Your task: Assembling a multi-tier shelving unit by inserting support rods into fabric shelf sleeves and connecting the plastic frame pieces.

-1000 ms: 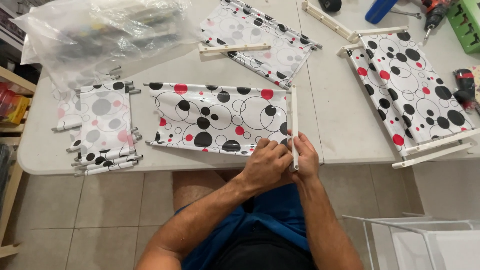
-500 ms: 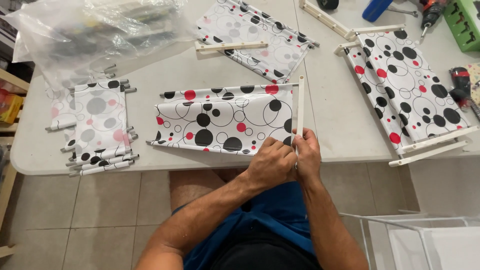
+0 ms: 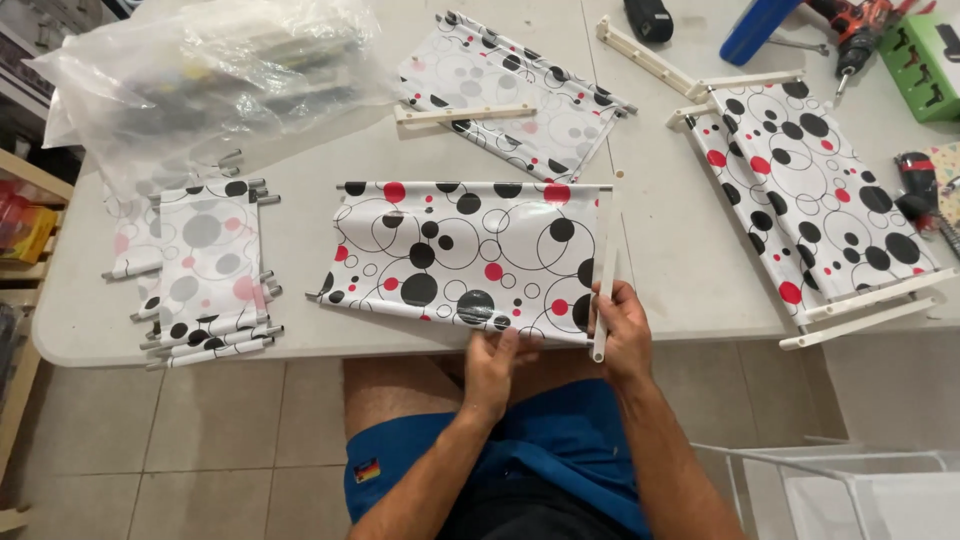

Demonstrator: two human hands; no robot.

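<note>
A white fabric panel (image 3: 460, 250) with black and red dots lies spread on the white table (image 3: 660, 260) in front of me. Along its right end stands a white plastic bar (image 3: 606, 262), joined to a thin rod at the panel's top edge. My right hand (image 3: 622, 322) is closed around the bar's lower part at the table's front edge. My left hand (image 3: 492, 362) pinches the panel's bottom hem, a little left of the bar.
Rolled dotted panels with rods (image 3: 200, 265) lie at the left, a clear plastic bag (image 3: 200, 75) behind them. Another panel (image 3: 510, 90) lies at the back, a framed one (image 3: 810, 190) at the right. Tools (image 3: 860, 35) sit at the far right. A white wire rack (image 3: 850, 490) stands on the floor.
My left hand has come off the bar and slid left along the panel's bottom hem. The bar and right hand have stayed at the panel's right end.
</note>
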